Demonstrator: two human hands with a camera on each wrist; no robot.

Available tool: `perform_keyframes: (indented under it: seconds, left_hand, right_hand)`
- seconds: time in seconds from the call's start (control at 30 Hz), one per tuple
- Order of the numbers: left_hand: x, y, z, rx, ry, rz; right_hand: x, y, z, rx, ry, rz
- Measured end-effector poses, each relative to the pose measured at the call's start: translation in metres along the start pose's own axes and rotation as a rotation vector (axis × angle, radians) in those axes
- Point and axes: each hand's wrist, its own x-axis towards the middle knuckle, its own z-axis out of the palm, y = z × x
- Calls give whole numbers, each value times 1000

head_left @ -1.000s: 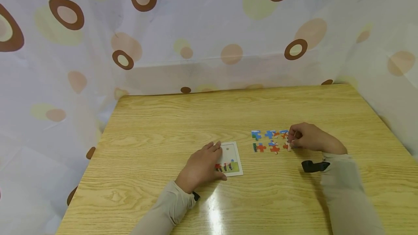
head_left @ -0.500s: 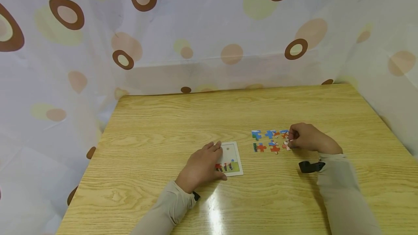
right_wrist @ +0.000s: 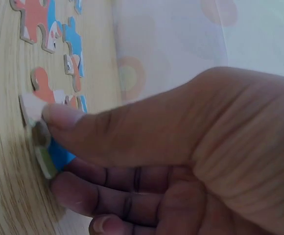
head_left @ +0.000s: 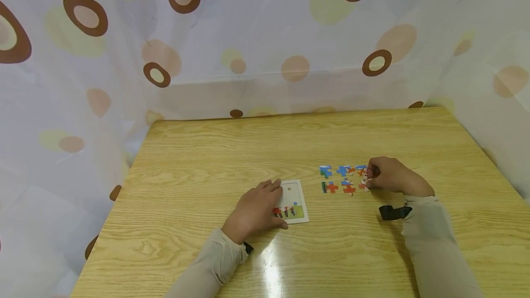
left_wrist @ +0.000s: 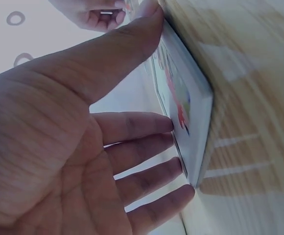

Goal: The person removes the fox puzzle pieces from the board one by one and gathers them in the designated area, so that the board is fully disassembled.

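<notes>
My left hand (head_left: 254, 210) rests over the left part of a white-framed puzzle board (head_left: 305, 213), its fingers straight. In the left wrist view the fingertips touch one edge of the board (left_wrist: 201, 105) and the thumb lies along another. Part of the board's picture, with red figures and green ground, shows beside the hand. Over on the right, my right hand (head_left: 391, 176) pinches a jigsaw piece (right_wrist: 59, 152) with blue and green on it, partly covered by the thumb. Against it lies a pink-and-red jigsaw piece (right_wrist: 43, 88), which the thumb tip also overlaps.
Several loose jigsaw pieces lie in two rows between the board and my right hand, among them a red piece (head_left: 348, 188) and a blue-green piece (head_left: 325, 171). The wooden table (head_left: 232, 151) ends at a patterned curtain (head_left: 265, 36) behind and at the sides.
My right hand has shifted slightly left, toward the loose pieces, with its fingers still at the right end of the rows. The left hand and board stay in place.
</notes>
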Motion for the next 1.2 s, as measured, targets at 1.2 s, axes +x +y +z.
perform_keyframes:
  seconds: [1.2]
  left_hand:
    - [1,-21,-5,-44,-15,-61]
  right_hand:
    - [7,-48,15,159,-34,-164]
